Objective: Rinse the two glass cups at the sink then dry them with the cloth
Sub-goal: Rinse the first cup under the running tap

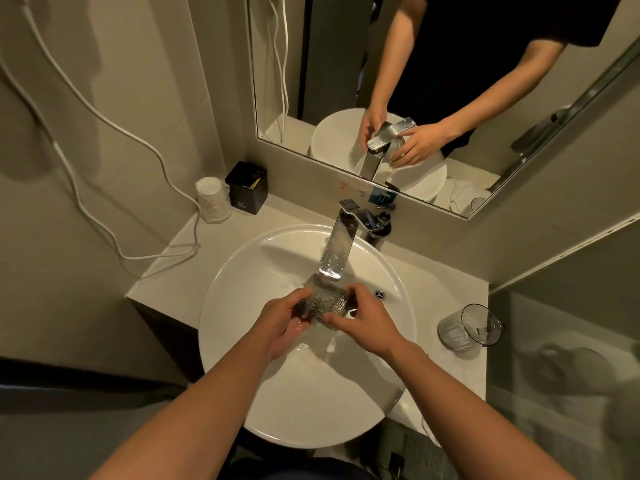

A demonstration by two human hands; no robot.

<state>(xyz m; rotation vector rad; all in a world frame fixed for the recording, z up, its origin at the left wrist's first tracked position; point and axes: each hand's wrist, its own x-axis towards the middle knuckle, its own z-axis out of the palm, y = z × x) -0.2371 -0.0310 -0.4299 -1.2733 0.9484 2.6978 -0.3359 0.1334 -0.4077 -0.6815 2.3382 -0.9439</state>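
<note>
A ribbed glass cup [323, 303] lies on its side over the white round sink [242, 271], right under the chrome faucet [337, 252]. Water runs from the spout onto it. My left hand [282, 318] grips its left end and my right hand [365, 322] grips its right end. The second ribbed glass cup [467, 329] stands on the counter to the right of the sink, tilted toward me. No cloth is clearly in view.
A mirror [346, 64] hangs behind the sink. At the back left of the counter [194, 247] stand a black box [247, 187] and a wrapped white cup [212, 199]. White cables [114, 126] hang down the left wall onto the counter.
</note>
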